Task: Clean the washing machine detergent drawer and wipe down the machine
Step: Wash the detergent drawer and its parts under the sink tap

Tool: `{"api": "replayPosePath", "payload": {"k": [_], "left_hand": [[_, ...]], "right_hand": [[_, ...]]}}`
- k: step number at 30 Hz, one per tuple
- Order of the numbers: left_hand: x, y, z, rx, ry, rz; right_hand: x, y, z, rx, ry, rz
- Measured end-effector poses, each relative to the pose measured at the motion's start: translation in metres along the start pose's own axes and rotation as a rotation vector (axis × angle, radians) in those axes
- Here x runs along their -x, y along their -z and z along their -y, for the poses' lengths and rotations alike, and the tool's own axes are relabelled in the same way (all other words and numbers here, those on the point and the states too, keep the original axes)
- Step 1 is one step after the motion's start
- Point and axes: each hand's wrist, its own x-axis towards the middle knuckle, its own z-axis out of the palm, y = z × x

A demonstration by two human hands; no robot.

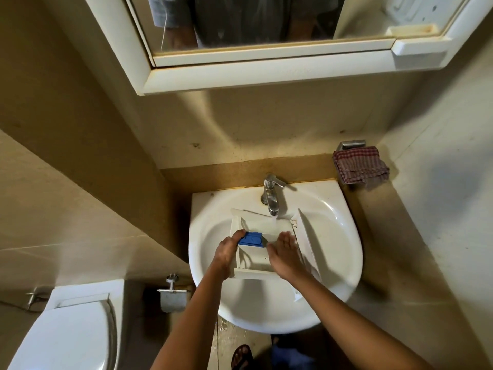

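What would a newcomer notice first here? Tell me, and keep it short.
The white detergent drawer sits in the sink under the running tap. The left hand grips its left edge by the blue insert, while the right hand reaches inside. A red checked cloth drapes over a metal holder on the wall, right of the tap.

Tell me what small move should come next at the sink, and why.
Probably rub the right hand across the far compartment of the detergent drawer, where water from the tap lands. The left hand grips the drawer's left edge by the blue insert, steadying it over the sink, and the right hand's fingers lie inside, near the stream.
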Motion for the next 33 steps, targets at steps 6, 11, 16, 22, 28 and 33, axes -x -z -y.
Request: {"api": "replayPosePath", "payload": {"k": [6, 11, 16, 22, 28, 33], "left_hand": [[0.010, 0.001, -0.003, -0.026, -0.036, 0.001], [0.033, -0.004, -0.013, -0.114, -0.089, -0.085], [0.051, -0.014, -0.013, -0.170, -0.200, -0.237], [0.066, -0.024, -0.009, -0.250, -0.279, -0.439], [0.077, -0.032, -0.011, -0.275, -0.265, -0.537], [0.086, -0.027, -0.021, -0.325, -0.262, -0.544]], "right_hand": [[0.001, 0.006, -0.034, 0.132, 0.298, -0.013], [-0.020, 0.010, -0.011, -0.018, -0.059, -0.076], [-0.034, 0.020, 0.014, -0.254, 0.033, -0.051], [-0.004, 0.017, -0.022, -0.049, 0.264, -0.021], [0.014, 0.011, -0.022, 0.235, 0.236, -0.048], [0.024, 0.026, -0.041, 0.584, 0.336, 0.026]]}}
